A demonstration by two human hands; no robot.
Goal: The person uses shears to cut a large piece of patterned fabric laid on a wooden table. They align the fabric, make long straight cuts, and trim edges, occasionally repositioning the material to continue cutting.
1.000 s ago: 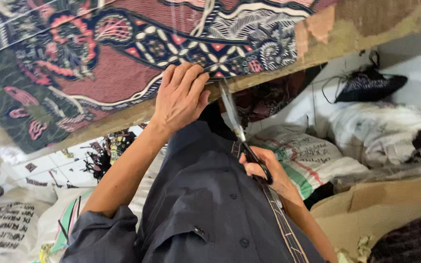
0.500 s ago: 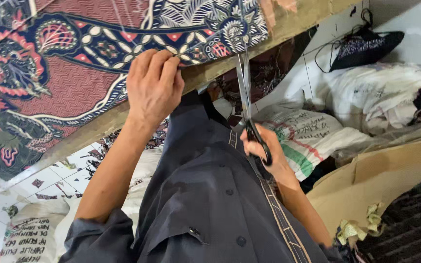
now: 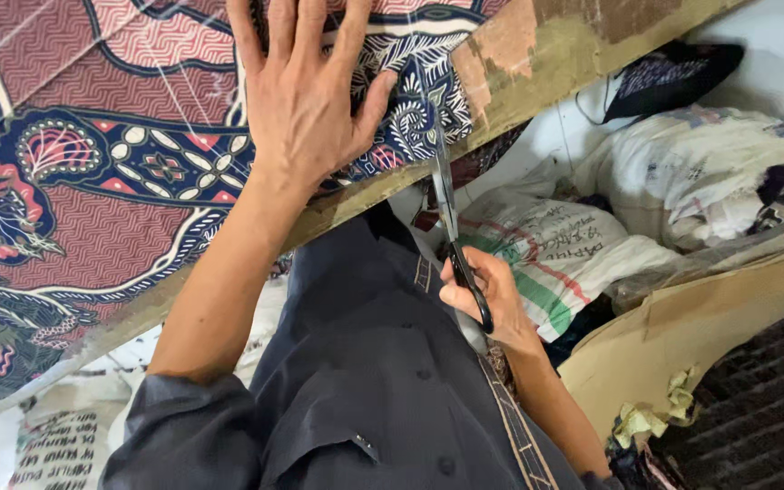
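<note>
Sacks (image 3: pixel 555 249) are lying on the floor below the tabletop (image 3: pixel 583 41), white ones with printing and a green and red stripe, and a sheet of brown cardboard (image 3: pixel 719 327) is leaning beside them with crumpled paper scraps at its foot. My dark shirt (image 3: pixel 365 363) is filling the view between my arms. I am pressing my left hand (image 3: pixel 306 100) flat, fingers spread, on the cloth (image 3: pixel 93 136), a red and navy batik print lying across the tabletop. My right hand (image 3: pixel 492 299) is gripping the black handles of the scissors (image 3: pixel 451 227) just below the tabletop's edge, blades pointing up into the cloth's hem, close beside my left thumb. Worn, chipped wood is showing along the tabletop's edge.
</note>
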